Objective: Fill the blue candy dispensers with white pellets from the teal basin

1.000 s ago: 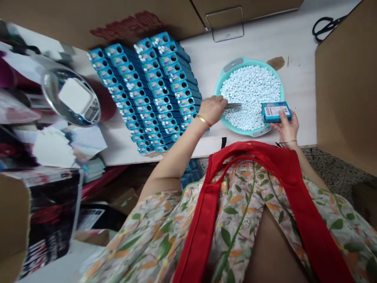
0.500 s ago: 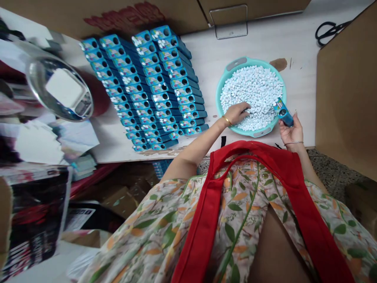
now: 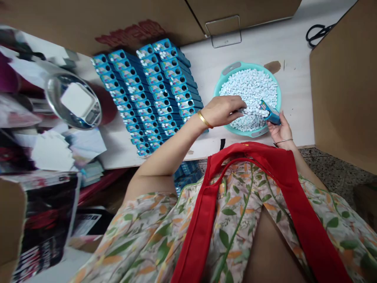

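Over a turquoise basin heaped with small white pellets, my left hand hangs palm down with curled fingers. White pellets show at its thumb and fingertips, though how many it holds is hidden. At the basin's right rim my right hand grips a small blue box with a printed label. The box is tilted, its upper end toward the basin's middle, and pellets lie at that end. Rows of similar blue boxes lie to the left, with dark round holes and white pellets on their ends.
Cardboard boxes border the table at the back and right. A wire handle and black scissors lie behind the basin. At the left stand a metal container with a white scale and stacked papers.
My left hand has risen out of the pellets. My right hand has brought the blue box left, further over the basin, and tilted it. The camera view has shifted slightly.
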A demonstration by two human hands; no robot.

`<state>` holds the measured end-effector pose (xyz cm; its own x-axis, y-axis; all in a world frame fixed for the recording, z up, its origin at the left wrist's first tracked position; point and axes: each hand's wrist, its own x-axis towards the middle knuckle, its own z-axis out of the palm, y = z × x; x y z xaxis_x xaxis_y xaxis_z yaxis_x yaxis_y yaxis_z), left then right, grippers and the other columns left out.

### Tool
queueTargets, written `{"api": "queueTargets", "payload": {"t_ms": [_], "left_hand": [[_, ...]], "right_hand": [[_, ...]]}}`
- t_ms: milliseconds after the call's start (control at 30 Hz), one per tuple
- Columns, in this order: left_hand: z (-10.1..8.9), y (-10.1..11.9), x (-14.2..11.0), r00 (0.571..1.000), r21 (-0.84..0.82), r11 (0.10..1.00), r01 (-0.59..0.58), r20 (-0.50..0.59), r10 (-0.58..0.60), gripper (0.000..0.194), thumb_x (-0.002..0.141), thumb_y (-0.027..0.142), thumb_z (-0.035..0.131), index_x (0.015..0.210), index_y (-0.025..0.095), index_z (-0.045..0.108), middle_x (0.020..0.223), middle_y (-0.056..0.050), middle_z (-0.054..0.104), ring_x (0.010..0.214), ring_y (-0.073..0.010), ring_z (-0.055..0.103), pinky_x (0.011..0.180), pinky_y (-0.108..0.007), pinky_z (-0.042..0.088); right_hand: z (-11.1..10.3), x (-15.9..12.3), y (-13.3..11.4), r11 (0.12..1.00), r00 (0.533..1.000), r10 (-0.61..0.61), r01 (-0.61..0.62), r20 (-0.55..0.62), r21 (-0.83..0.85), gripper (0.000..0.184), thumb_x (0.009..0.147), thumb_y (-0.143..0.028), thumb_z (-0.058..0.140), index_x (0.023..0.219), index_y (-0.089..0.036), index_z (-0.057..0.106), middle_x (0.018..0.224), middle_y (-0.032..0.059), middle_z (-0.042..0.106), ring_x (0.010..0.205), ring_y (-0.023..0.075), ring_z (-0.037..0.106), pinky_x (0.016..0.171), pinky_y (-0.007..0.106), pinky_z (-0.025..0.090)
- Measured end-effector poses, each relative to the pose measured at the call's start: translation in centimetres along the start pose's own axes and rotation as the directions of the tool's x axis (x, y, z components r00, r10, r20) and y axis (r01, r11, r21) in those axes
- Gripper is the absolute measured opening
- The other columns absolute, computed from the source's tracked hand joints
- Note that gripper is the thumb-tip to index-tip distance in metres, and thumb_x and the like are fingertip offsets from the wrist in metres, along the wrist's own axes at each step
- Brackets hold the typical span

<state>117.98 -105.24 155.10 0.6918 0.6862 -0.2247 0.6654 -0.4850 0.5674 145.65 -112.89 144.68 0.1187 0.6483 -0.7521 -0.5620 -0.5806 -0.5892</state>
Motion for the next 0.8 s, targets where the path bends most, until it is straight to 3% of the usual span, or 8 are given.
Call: {"api": "queueTargets", "payload": {"t_ms": [167, 367, 467, 533, 633, 733, 800], "left_hand": [[-2.1, 2.7, 0.8, 0.998, 0.165, 0.986, 0.032, 0.055, -0.042, 0.026, 0.105, 0.028, 0.053, 0.116, 0.020, 0.075, 0.107, -0.010, 0.074, 0.103, -0.0265, 0.072, 0.090, -0.040, 0.055], [-2.9, 6.5, 0.7, 0.999, 0.217, 0.975, 0.049, 0.009, -0.053, 0.033, 0.109, 0.023, 0.044, 0.111, 0.018, 0.077, 0.096, -0.012, 0.070, 0.102, -0.0275, 0.071, 0.086, -0.041, 0.055], [-2.9, 7.0, 0.0, 0.998, 0.198, 0.979, 0.048, -0.038, -0.041, 0.035, 0.110, 0.025, 0.042, 0.115, 0.019, 0.075, 0.096, -0.012, 0.069, 0.105, -0.0287, 0.069, 0.087, -0.044, 0.055], [-2.4, 5.4, -0.8, 0.992, 0.187, 0.978, 0.088, -0.101, -0.070, 0.033, 0.110, 0.026, 0.042, 0.118, 0.021, 0.074, 0.099, -0.011, 0.069, 0.107, -0.0289, 0.067, 0.089, -0.046, 0.054], [0.3, 0.1, -1.9, 0.961, 0.163, 0.960, 0.227, -0.197, -0.194, 0.026, 0.109, 0.029, 0.048, 0.119, 0.023, 0.071, 0.106, -0.012, 0.070, 0.111, -0.0298, 0.064, 0.091, -0.046, 0.053], [5.3, -5.5, -1.7, 0.929, 0.134, 0.923, 0.360, -0.139, -0.342, 0.019, 0.105, 0.027, 0.055, 0.116, 0.022, 0.070, 0.114, -0.015, 0.072, 0.111, -0.0319, 0.063, 0.088, -0.045, 0.052], [9.1, -7.3, -0.2, 0.918, 0.092, 0.913, 0.397, -0.039, -0.395, 0.020, 0.103, 0.024, 0.056, 0.116, 0.020, 0.070, 0.121, -0.017, 0.073, 0.112, -0.0328, 0.064, 0.089, -0.045, 0.051]], "right_hand": [[1.4, -0.8, 0.1, 1.000, 0.999, 0.011, -0.013, -0.048, -0.027, 0.051, 0.085, -0.064, 0.083, 0.117, -0.026, 0.077, 0.105, 0.0030, 0.083, 0.092, 0.0180, 0.081, 0.068, 0.027, 0.068], [1.7, -1.3, 0.0, 0.999, 0.997, 0.050, -0.051, -0.061, -0.006, 0.049, 0.086, -0.062, 0.082, 0.117, -0.024, 0.077, 0.102, 0.0026, 0.084, 0.090, 0.0173, 0.080, 0.072, 0.028, 0.069], [1.5, -1.2, -0.1, 0.999, 0.998, 0.046, -0.046, -0.051, -0.015, 0.047, 0.086, -0.061, 0.082, 0.117, -0.025, 0.077, 0.101, 0.0017, 0.084, 0.087, 0.0162, 0.079, 0.072, 0.027, 0.070], [1.4, -1.1, -0.2, 0.999, 0.998, 0.037, -0.039, -0.059, -0.025, 0.047, 0.087, -0.060, 0.081, 0.117, -0.025, 0.077, 0.104, 0.0021, 0.084, 0.086, 0.0161, 0.079, 0.071, 0.028, 0.070], [1.1, -1.0, -0.6, 0.999, 0.996, 0.006, -0.009, -0.088, -0.034, 0.047, 0.086, -0.059, 0.081, 0.116, -0.024, 0.076, 0.104, 0.0032, 0.083, 0.085, 0.0151, 0.078, 0.071, 0.026, 0.069], [0.6, -0.8, -1.2, 0.999, 0.991, -0.033, 0.031, -0.130, -0.021, 0.046, 0.088, -0.058, 0.080, 0.117, -0.023, 0.076, 0.102, 0.0034, 0.082, 0.083, 0.0132, 0.078, 0.070, 0.023, 0.068], [0.2, -0.7, -1.7, 0.999, 0.987, -0.047, 0.045, -0.155, -0.012, 0.044, 0.090, -0.057, 0.078, 0.118, -0.023, 0.076, 0.102, 0.0035, 0.082, 0.081, 0.0121, 0.077, 0.068, 0.022, 0.068]]}}
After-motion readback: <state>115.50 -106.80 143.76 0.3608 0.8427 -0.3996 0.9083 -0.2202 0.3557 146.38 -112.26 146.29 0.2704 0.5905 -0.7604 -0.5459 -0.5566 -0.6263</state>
